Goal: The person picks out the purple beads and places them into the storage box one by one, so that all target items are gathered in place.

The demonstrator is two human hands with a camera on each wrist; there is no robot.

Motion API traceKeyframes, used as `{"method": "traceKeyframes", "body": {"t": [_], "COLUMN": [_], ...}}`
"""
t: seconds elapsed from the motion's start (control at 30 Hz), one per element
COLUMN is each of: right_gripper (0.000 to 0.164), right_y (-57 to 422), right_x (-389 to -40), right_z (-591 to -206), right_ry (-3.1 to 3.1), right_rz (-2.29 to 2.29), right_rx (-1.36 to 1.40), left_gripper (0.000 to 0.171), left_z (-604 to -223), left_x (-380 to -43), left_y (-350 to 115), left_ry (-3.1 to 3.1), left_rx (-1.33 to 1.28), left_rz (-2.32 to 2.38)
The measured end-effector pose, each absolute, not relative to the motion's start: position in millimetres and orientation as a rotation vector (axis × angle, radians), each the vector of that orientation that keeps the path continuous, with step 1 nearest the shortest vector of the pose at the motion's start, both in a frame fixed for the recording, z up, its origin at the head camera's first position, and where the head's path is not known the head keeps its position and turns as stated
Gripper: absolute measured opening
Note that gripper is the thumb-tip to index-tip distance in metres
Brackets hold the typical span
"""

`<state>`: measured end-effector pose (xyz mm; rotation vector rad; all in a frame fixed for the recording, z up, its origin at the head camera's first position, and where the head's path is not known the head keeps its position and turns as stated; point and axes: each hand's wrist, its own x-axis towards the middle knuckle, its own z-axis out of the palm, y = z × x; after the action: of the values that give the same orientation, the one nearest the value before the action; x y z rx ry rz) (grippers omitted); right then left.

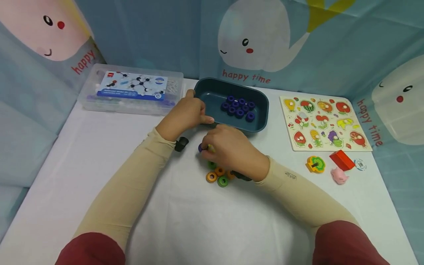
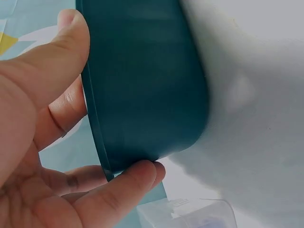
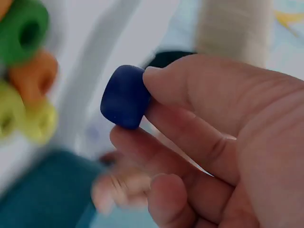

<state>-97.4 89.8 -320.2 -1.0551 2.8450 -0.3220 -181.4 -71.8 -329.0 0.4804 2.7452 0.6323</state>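
Note:
My left hand (image 1: 186,115) grips the near left corner of a dark teal plastic bin (image 1: 209,106). In the left wrist view, its thumb lies along the rim and fingers curl around the bin's corner. A rounded dark blue bead (image 3: 124,97) is pinched between the thumb and fingertips of my right hand (image 1: 228,147), in front of the bin. Inside the bin lie several purple-blue ring beads (image 1: 240,112). Under and beside the right hand sit green beads (image 1: 223,181) and orange beads (image 1: 211,177); yellow beads (image 3: 40,122) show in the right wrist view.
A clear plastic case (image 1: 132,90) with a molecule-model label stands at the back left. At the right lies a fruit puzzle board (image 1: 326,123). In front of it are a tree piece (image 1: 315,164), a red block (image 1: 342,160) and a pink pig (image 1: 339,176).

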Motion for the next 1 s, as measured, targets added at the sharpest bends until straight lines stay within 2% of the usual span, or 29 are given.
{"method": "traceKeyframes", "body": {"t": [0.17, 0.33, 0.57, 1.0], "right_gripper": [0.015, 0.018, 0.017, 0.018], "right_y": [126.1, 158.2, 164.3, 159.6], "right_x": [-122.6, -154.2, -176.1, -185.6], "right_z": [-302.0, -322.2, -356.5, -367.3], "right_ry": [2.973, 2.986, 2.887, 2.899], "right_rz": [-0.547, -0.585, -0.568, -0.632], "right_rx": [-0.711, -0.415, -0.312, -0.319], "left_gripper": [0.042, 0.042, 0.042, 0.041], "left_z": [-329.3, -329.4, -328.2, -330.0], "left_x": [-182.1, -180.9, -178.3, -175.2], "left_y": [-73.0, -71.6, -71.6, -70.4], "left_ry": [2.762, 2.742, 2.751, 2.738], "left_rx": [0.469, 0.449, 0.446, 0.412], "left_rz": [0.641, 0.625, 0.629, 0.648]}}
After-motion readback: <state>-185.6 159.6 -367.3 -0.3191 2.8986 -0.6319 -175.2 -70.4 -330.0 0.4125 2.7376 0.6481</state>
